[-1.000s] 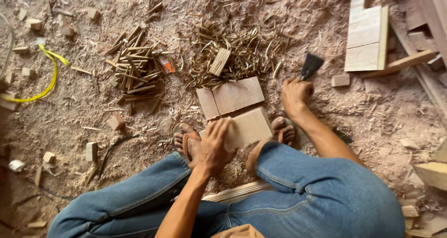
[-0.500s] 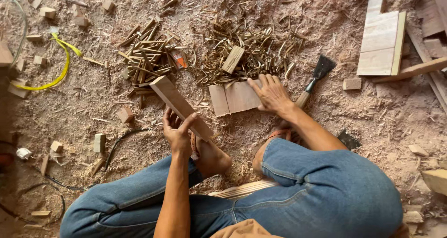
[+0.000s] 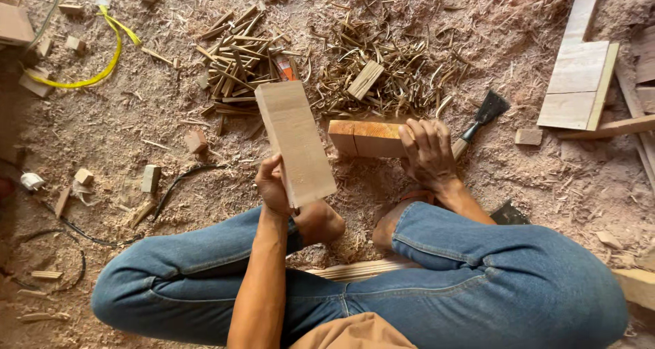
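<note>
Covering floor [image 3: 136, 124], sawdust, wood scraps [image 3: 245, 66]

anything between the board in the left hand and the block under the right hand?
Head view: nothing solid. The left hand holds the pale board; the right hand rests on the orange-faced block. Only a narrow strip of sawdust floor shows between them.

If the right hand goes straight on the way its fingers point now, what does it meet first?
The right hand points up and left, over the wood block it grips. Past that block, the first thing is probably the heap of wood curls with a small block in it; depth is unclear.
</note>
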